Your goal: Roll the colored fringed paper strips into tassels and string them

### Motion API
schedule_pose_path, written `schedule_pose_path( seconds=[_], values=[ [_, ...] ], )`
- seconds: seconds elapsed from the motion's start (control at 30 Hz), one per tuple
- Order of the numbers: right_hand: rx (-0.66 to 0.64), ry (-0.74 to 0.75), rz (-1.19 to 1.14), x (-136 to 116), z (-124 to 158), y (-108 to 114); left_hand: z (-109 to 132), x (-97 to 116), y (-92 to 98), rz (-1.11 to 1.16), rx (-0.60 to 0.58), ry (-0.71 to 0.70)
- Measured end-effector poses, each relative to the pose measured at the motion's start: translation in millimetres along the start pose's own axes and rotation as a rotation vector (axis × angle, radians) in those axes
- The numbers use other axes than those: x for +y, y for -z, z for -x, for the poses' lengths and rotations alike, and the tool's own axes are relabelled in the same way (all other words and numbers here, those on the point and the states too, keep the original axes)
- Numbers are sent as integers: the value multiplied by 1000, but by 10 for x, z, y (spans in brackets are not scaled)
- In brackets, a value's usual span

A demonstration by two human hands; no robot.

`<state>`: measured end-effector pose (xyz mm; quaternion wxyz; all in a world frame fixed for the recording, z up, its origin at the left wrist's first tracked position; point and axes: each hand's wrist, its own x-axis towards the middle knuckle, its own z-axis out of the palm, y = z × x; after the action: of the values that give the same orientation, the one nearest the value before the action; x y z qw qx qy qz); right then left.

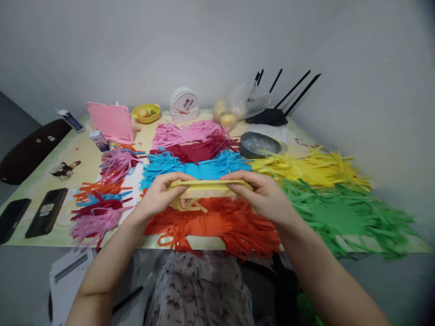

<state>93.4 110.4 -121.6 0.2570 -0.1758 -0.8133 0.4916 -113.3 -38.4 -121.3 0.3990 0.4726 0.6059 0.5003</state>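
My left hand [165, 194] pinches the left end of a folded pale-yellow fringed sheet [204, 184], which looks like paper. At its right end my right hand [260, 192] pinches it too, thumb on the near side. The fold is held level above the table, and a few cut strips [193, 206] hang below it. Beneath lies a stack of orange fringed sheets [204, 224], partly hidden. Just behind my hands are blue fringed sheets [200, 170], then dark red [195, 151] and pink [190, 132] ones.
Yellow [312, 170] and green [340, 215] fringed sheets lie at right. Mixed fringed bundles [98, 199] and two phones [46, 213] [13, 219] are at left. Behind stand a pink tablet case [112, 122], a yellow bowl [146, 118], a dark bowl [260, 146] and a black router [268, 117].
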Motion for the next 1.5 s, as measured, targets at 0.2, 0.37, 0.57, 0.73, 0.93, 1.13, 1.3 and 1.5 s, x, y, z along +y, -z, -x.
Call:
schedule_pose_path(
  seconds=[0.2,0.37,0.57,0.73,0.93,1.13,1.3,1.5],
  values=[
    [101,117,-190,159,77,-125,76,-120,-18,134,20,-63],
    [66,182,-136,177,65,-97,100,-110,30,77,-11,-158],
    [35,292,81,151,65,-63,124,-45,-11,-140,39,-206],
    [111,243,236,99,94,-160,154,-95,-116,-421,248,-238],
    [178,187,302,31,134,-192,160,-84,-99,-542,176,-285],
    [166,-25,-87,47,168,-218,171,-111,-126,119,61,-79],
    [192,-33,-281,114,188,-280,187,-180,-163,349,73,-128],
    [181,59,-345,184,164,-303,176,-233,-149,387,65,-187]
  ],
)
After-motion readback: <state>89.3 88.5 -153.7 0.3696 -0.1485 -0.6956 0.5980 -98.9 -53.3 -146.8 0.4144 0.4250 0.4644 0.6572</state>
